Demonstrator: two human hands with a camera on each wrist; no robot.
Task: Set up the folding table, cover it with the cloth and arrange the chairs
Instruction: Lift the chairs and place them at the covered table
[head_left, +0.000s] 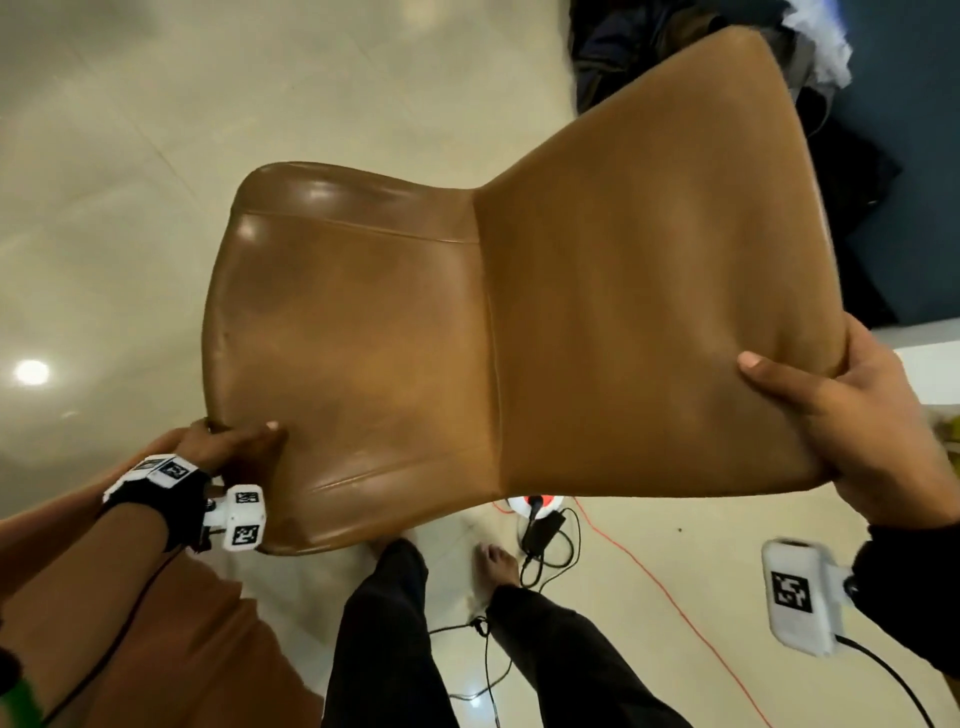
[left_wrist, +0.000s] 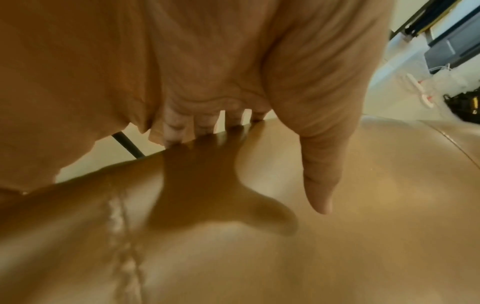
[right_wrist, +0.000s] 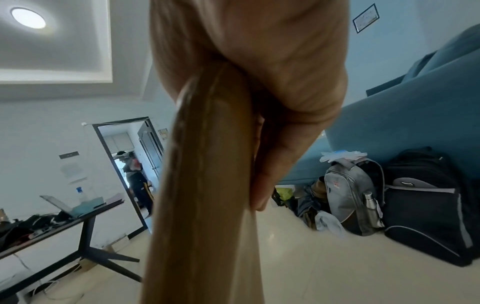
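A person held a brown leather chair (head_left: 467, 332) above the pale tiled floor (head_left: 130, 182), seat toward the left and backrest toward the right in the head view. The left hand (head_left: 228, 441) gripped the near edge of the seat, thumb flat on the upholstery and fingers curled under the rim; in the left wrist view the fingers (left_wrist: 176, 127) went over the edge and their tips were hidden beneath it. The right hand (head_left: 852, 415) grasped the top corner of the backrest, thumb laid across the front and the remaining fingers out of sight behind it. In the right wrist view the backrest edge (right_wrist: 205, 185) ran edge-on through that grip, blocking the middle of the room. The chair's legs were hidden under the seat in the head view; only a dark bar (left_wrist: 127, 145) showed past the rim in the left wrist view, and what it belonged to could not be told. The person's bare feet (head_left: 496, 561) and dark trousers stood below the chair, beside a black adapter (head_left: 540, 530) and an orange cable (head_left: 675, 587) on the floor. Behind, a dark surface (right_wrist: 64, 218) carried a laptop and clutter, blurred. A grey backpack (right_wrist: 353, 193) and a black bag (right_wrist: 428, 205) leaned by a blue sofa (right_wrist: 415, 115). A second person stood in the doorway (right_wrist: 130, 164), indistinct.
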